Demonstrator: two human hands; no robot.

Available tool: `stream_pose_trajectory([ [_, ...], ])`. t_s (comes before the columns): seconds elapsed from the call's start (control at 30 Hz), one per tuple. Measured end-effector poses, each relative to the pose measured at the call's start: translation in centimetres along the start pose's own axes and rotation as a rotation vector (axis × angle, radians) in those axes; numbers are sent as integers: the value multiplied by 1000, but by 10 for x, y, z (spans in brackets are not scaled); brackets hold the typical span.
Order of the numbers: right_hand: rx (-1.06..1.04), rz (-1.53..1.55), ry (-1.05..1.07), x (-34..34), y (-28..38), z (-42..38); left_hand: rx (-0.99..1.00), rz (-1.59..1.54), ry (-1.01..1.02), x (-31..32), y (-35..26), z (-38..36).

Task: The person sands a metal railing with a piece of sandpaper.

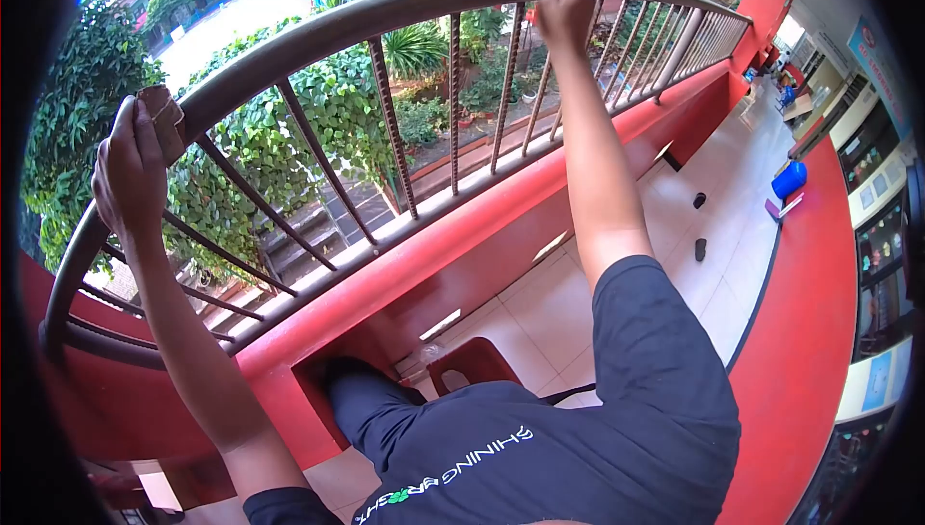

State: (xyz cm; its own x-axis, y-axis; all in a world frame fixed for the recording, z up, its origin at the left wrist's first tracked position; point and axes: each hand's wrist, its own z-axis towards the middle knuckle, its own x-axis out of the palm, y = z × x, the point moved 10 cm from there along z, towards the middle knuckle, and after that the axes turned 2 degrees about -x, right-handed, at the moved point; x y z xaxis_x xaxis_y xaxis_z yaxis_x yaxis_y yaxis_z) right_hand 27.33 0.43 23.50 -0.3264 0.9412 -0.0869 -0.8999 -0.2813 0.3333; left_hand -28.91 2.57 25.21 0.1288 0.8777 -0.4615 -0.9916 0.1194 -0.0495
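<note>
A metal railing (337, 26) with a thick dark top rail curves across the view. At its left end, my left hand (130, 173) is closed on a worn, folded brown piece of sandpaper (162, 122), which lies against the top rail. My right hand (566, 7) is raised at the far part of the same rail, its fingers curled closed. Something thin and pale shows at those fingertips, too small to make out. Both arms are stretched out over the red ledge (462, 226) that carries the railing.
A red plastic stool (472, 363) stands close to my legs. On the tiled corridor floor (540, 328) lie two dark slippers (700, 249). Farther along, a blue container (789, 179) is by the red wall base (809, 313). Leafy plants (318, 106) grow beyond the bars.
</note>
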Motion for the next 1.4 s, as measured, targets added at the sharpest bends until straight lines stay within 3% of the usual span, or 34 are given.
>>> stream_pose_trajectory([
  [0.1, -66, 6, 28, 7, 25, -5, -21, 2, -3, -2, -4, 2],
  [0.13, -131, 98, 109, 25, 69, -26, -24, 1, -3, -4, -5, 3],
  [0.17, -463, 303, 40, 14, 147, -54, -22, -5, 16, -5, -7, 2],
  [0.2, -468, 308, 46, 15, 145, -54, -24, -7, 33, -5, -7, 0],
  [0.3, -389, 205, 165, 30, 117, -52, 5, -36, 61, -1, -3, 1],
  [0.33, -40, 43, 220, 25, 69, -31, -18, -26, 47, -1, -4, 1],
  [0.37, -180, -6, -83, -3, 49, -19, -30, -22, 53, 0, -4, 2],
  [0.43, 32, 105, -284, -14, 44, -42, -10, 4, 6, -6, -8, 1],
  [0.5, -17, 412, -152, 30, 109, -88, -54, -7, 41, -8, -9, -1],
  [0.53, -442, 269, -89, 35, 172, -106, -36, -7, 37, -10, -12, -2],
  [0.57, -625, 233, 78, 46, 212, -124, -19, -4, 33, -11, -12, -2],
  [0.63, -657, 205, 79, 50, 220, -129, 6, -11, 30, -9, -9, -4],
  [0.7, -444, 242, -122, 45, 156, -108, 38, 6, -5, -11, -11, -2],
  [0.73, -32, 496, -199, 40, 112, -98, 32, 36, -21, -12, -12, -2],
  [0.77, 82, 344, -342, 26, 103, -99, 29, 38, -12, -12, -13, -4],
  [0.83, -227, 295, -249, 41, 140, -110, 0, -8, 7, -15, -15, -3],
  [0.87, -487, 333, -18, 49, 187, -122, -1, -8, -9, -12, -10, -2],
  [0.9, -863, 158, 94, 70, 203, -155, 5, -9, -4, -9, -8, -1],
  [0.97, -732, 235, 148, 65, 199, -149, 4, -45, 32, -4, -4, 2],
  [1.03, -374, 215, -180, 48, 135, -119, 17, 3, 12, -5, -4, 0],
  [1.07, 41, 395, -217, 36, 99, -107, 25, -2, 28, -3, -4, 2],
  [1.1, 155, 361, -334, 29, 68, -104, 33, -7, 45, -1, -3, 2],
  [1.17, 12, 371, -274, 40, 99, -107, 5, -30, 72, -2, -3, 0],
  [1.23, -464, 335, -21, 48, 176, -126, -16, -58, 91, 5, 0, 4],
  [1.3, -380, 336, -30, 47, 170, -120, 59, -70, -12, 6, 7, 4],
  [1.37, 175, 565, -262, 31, 99, -97, 70, -67, -13, 9, 9, 4],
  [1.4, 178, 564, -263, 31, 99, -99, 70, -61, -19, 8, 10, 5],
])
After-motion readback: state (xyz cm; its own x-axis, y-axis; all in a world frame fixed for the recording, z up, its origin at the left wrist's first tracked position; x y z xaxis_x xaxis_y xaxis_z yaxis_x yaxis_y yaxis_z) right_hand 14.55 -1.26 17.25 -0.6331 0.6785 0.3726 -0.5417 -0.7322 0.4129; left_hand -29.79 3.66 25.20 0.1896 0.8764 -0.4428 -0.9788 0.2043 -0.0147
